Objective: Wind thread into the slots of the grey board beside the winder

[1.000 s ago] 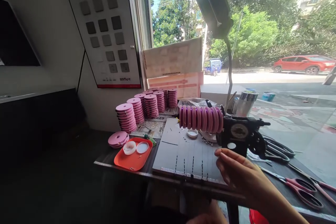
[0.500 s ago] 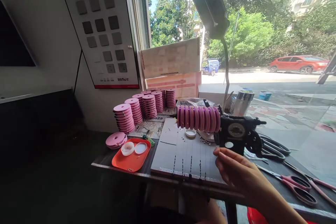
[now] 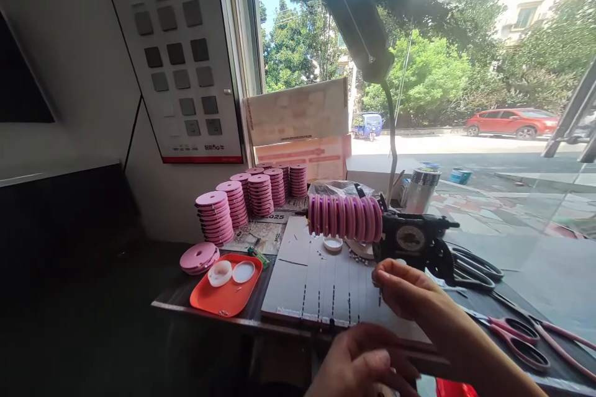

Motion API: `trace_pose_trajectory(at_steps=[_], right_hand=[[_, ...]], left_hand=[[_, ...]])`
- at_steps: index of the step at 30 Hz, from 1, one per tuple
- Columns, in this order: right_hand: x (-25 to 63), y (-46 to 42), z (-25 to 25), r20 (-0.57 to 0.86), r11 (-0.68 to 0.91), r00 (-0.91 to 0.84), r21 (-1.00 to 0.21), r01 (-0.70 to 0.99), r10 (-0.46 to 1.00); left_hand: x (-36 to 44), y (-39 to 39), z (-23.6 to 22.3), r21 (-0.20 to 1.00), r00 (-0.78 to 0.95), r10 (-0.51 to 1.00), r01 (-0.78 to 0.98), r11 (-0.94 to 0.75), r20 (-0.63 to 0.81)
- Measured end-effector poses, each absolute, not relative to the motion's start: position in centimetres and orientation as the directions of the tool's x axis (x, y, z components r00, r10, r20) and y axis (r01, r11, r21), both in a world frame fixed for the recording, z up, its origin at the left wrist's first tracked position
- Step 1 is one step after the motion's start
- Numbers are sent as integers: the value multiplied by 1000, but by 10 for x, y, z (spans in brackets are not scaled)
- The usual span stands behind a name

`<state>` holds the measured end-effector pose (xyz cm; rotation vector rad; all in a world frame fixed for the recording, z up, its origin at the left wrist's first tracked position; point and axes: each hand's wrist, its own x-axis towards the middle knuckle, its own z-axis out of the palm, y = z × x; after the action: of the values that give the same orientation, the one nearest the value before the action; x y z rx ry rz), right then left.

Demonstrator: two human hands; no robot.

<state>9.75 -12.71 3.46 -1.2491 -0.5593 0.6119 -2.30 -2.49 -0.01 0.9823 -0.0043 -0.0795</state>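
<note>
My right hand (image 3: 406, 290) is at the right part of a pale board (image 3: 288, 288), thumb and fingertips pinched together. A short thin dark piece shows just below the pinch; what the fingertips grip is too small to name. Low in front of the board's near edge, my left hand (image 3: 361, 363) has its fingers loosely apart and is slightly blurred. Thin lines with rows of small black pieces (image 3: 333, 304) run down the board. Behind the hands, a row of pink spools (image 3: 344, 218) sits on the shaft of a black winding device (image 3: 412, 239).
Left of the board lies an orange tray (image 3: 200, 298) with small white dishes. Stacks of pink spools (image 3: 214, 217) stand behind it. A white dish (image 3: 332, 244) rests on the board. On the right are red-handled scissors (image 3: 514, 335) and black-handled shears (image 3: 475, 267). A lamp (image 3: 358, 18) hangs above.
My left hand has come into view from below, in front of the board. My right hand keeps its pinch near the board's right side. The view has shifted slightly.
</note>
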Motion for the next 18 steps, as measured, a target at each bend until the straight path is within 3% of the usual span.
trace_pose_trajectory(at_steps=[3,7,13,18], right_hand=[[102,-128,37,67,204,705,-973,-112,706],[100,-128,35,75,233,680,-962,-143,729],[89,-121,30,25,276,652,-917,-286,758],[83,-119,24,-4,346,605,-817,-461,796]], left_hand=[[12,-33,22,848,990,139,-83,523,12],[26,-43,44,916,942,336,-118,385,-20],[7,-38,23,887,948,317,-156,434,11],[-18,-34,-14,796,967,235,-65,602,-99]])
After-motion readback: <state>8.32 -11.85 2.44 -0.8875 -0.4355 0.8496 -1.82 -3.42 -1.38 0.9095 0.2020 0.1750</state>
